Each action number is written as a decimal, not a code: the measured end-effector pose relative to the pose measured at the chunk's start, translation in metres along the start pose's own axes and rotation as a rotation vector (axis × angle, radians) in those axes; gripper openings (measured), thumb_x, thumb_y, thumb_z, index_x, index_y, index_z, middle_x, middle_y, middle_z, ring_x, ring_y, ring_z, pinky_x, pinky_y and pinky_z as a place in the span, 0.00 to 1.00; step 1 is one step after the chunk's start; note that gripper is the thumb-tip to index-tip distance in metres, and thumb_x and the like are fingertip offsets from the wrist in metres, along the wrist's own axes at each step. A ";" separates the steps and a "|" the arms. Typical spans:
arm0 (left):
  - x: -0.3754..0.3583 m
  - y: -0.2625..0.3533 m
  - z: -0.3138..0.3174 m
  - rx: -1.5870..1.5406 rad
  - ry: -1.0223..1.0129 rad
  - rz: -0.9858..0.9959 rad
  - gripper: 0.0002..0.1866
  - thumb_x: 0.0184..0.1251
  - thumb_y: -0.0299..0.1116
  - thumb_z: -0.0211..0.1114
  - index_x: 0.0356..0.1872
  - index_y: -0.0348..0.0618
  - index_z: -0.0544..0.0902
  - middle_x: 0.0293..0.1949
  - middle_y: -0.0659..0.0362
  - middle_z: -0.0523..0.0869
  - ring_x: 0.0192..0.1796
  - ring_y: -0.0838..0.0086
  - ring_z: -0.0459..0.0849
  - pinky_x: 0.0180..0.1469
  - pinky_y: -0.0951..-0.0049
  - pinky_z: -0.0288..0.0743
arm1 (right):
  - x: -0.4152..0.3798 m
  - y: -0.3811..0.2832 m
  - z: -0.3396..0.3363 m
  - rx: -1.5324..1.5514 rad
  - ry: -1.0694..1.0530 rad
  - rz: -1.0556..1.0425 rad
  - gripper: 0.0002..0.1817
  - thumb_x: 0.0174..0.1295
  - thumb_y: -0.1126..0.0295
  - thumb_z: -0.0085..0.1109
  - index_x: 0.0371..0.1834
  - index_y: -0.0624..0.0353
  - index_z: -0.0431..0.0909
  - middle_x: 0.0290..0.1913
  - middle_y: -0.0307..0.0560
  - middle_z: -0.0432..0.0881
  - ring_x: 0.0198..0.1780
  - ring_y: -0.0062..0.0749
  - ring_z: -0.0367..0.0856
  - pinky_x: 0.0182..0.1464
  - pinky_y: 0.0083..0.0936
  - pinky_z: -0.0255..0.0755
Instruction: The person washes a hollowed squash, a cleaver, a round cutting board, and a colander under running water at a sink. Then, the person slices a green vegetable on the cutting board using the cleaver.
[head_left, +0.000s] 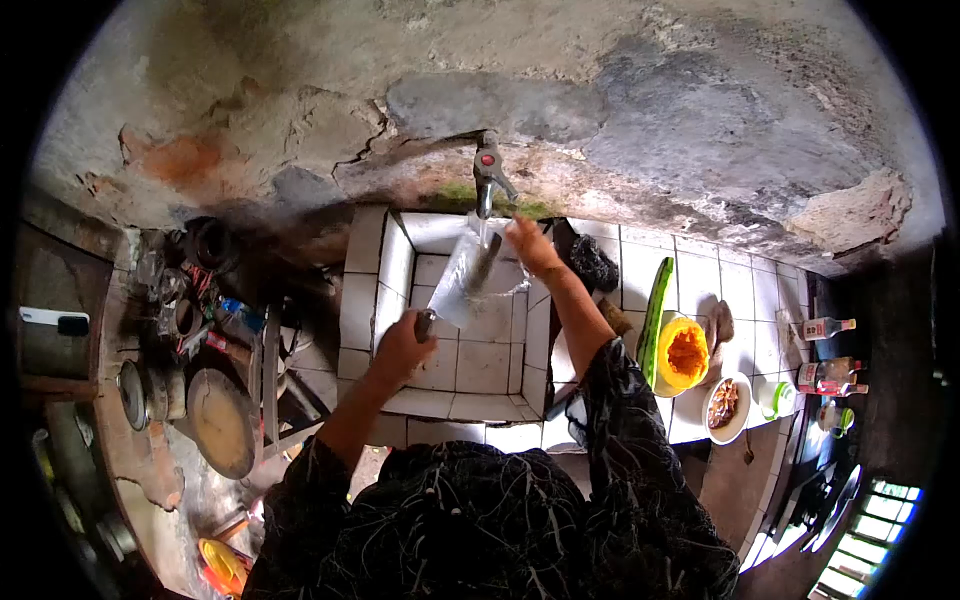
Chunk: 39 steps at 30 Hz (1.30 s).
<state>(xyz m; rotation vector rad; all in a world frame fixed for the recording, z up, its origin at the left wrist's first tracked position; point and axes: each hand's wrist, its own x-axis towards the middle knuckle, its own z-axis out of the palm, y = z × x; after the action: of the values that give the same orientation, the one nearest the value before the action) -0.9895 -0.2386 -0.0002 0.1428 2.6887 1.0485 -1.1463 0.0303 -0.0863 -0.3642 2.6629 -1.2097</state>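
My left hand [405, 343] is wrapped round the dark handle of a cleaver [463, 278], which is held over the white-tiled sink [452, 404]. Its wide blade slants up and to the right, under the spout of the metal tap [485, 180]. Water runs from the tap onto the blade and splashes off to the right. Close to the tap's lever, on the right of the stream, is my right hand [533, 247]. Its fingers are bunched and smeared, and I cannot tell whether they hold anything.
A black plastic bag [593, 264] lies right of the sink. Farther right on the tiled counter [735, 283] are a long green vegetable [655, 318], a cut pumpkin [686, 358], a bowl of food [727, 408] and bottles [824, 328]. A round wooden board [222, 424] leans at left.
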 end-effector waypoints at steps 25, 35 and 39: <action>-0.009 -0.060 -0.011 -0.063 0.151 -0.117 0.18 0.47 0.32 0.66 0.40 0.35 0.74 0.32 0.49 0.80 0.35 0.59 0.80 0.40 0.64 0.72 | -0.064 -0.191 -0.085 -0.552 0.381 -0.105 0.12 0.50 0.72 0.50 0.37 0.64 0.78 0.34 0.52 0.80 0.39 0.40 0.79 0.38 0.31 0.72; -0.064 0.014 0.055 -0.248 0.259 0.098 0.22 0.57 0.28 0.59 0.53 0.34 0.68 0.36 0.58 0.75 0.39 0.75 0.76 0.43 0.75 0.71 | -0.166 -0.085 0.089 0.397 -0.055 -0.365 0.23 0.63 0.52 0.46 0.44 0.62 0.75 0.38 0.58 0.79 0.43 0.49 0.78 0.48 0.35 0.71; -0.096 0.058 0.086 -0.671 0.089 0.201 0.30 0.60 0.23 0.58 0.62 0.33 0.57 0.56 0.46 0.68 0.58 0.62 0.69 0.60 0.65 0.63 | -0.233 -0.158 0.038 0.721 -0.025 0.092 0.22 0.62 0.55 0.49 0.46 0.66 0.71 0.38 0.59 0.78 0.40 0.44 0.79 0.44 0.32 0.72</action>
<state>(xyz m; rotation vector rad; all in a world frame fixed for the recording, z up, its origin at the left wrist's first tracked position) -0.8742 -0.1568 -0.0033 0.2423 2.2683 1.9870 -0.8924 -0.0273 0.0264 -0.1290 1.9984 -1.9761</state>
